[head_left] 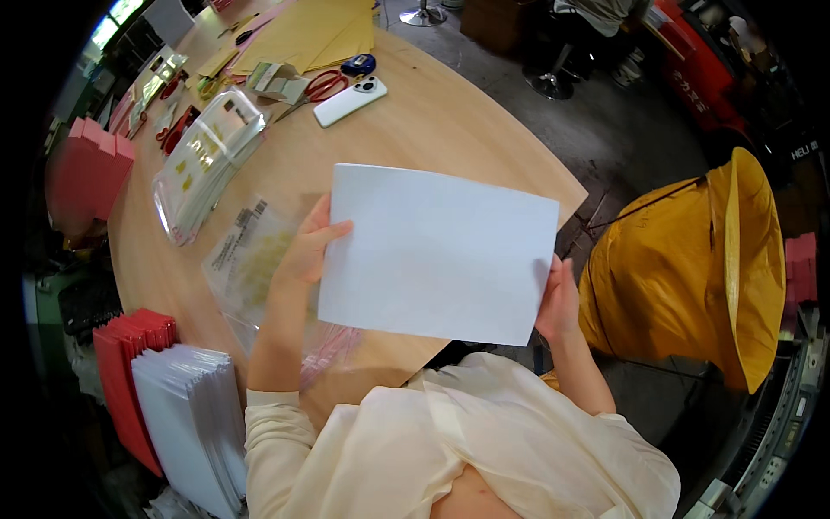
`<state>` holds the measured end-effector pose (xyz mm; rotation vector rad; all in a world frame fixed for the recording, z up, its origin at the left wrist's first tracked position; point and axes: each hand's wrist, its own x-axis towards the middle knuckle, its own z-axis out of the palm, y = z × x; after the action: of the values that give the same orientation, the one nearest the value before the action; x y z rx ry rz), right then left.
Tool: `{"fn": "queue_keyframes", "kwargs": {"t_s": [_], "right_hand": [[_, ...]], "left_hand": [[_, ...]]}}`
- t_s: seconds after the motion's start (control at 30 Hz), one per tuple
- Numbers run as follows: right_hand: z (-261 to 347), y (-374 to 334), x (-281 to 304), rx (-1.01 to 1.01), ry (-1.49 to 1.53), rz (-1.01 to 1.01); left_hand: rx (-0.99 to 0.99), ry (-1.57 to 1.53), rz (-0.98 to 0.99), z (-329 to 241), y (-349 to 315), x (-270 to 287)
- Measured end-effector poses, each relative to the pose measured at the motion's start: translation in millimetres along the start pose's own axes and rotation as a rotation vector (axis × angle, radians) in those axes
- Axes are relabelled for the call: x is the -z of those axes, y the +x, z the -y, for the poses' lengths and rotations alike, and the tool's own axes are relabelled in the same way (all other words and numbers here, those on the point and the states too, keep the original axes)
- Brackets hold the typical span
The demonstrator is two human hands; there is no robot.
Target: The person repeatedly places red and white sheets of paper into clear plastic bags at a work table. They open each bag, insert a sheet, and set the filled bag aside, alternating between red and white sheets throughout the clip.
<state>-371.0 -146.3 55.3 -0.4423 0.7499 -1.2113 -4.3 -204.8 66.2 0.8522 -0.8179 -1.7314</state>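
Observation:
Held up between both hands is a white rectangular sheet or thin stack of paper [437, 255], above the near part of the table. My left hand [307, 246] grips its left edge, thumb on the front face. At the opposite edge, my right hand [559, 303] pinches the lower right side, its fingers partly behind the paper. Under my left forearm lies a clear plastic bag [246, 251] with yellowish print. Pink strips [333, 350] show beside that forearm, partly covered.
A bundle of clear plastic bags [207, 164], red-handled scissors [324, 86], a white phone [350, 102] and yellow envelopes [320, 35] lie on the wooden table [467, 130]. White packets [186, 415] and red packets [121, 381] stand at left. A yellow sack [666, 268] stands right.

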Motion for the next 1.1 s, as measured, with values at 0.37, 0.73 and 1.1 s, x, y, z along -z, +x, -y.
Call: {"fn": "queue_keyframes", "kwargs": {"t_s": [0.37,0.73,1.1], "right_hand": [[-14,9,-74,0.785,-0.874,0.675],[-153,0,-92,1.196,-1.639,1.217],[-149,-9,-106,0.591,-1.617,1.365]], "left_hand": [[-0.787,0.449,-0.405,-41,-14,11],[-0.099,-0.704,-0.597,91,-182,32],[-0.134,-0.701,-0.527,120,-217,8]]}}
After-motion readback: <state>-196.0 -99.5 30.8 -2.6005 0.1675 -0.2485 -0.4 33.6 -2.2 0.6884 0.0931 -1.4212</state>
